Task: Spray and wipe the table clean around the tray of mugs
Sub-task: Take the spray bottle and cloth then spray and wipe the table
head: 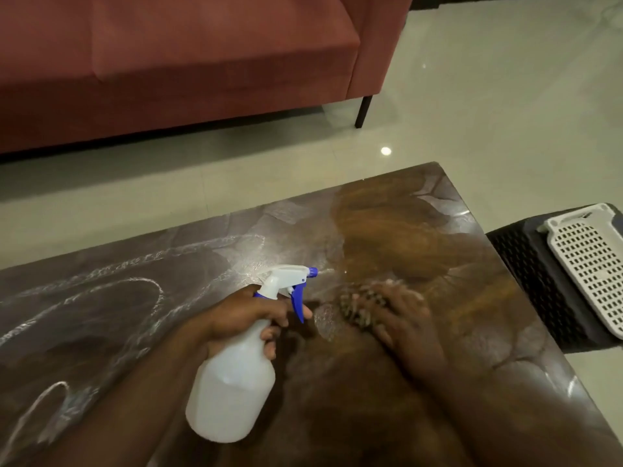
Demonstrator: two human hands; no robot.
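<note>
Spray bottle gripped in left hand, nozzle aimed right, right hand apparently pressing cloth

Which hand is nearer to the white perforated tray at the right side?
Right hand: on the table, left of the white perforated tray. Left hand is farther left.

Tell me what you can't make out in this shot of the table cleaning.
- Cloth, head view: blurred by motion, mostly under the right hand; its material is unclear.
- Tray of mugs: none in the frame.
- White basket: cut off by the right edge.
- Bottle in the left hand: liquid level unreadable through the cloudy plastic.
- Table: near side cut off by the bottom edge.
</note>
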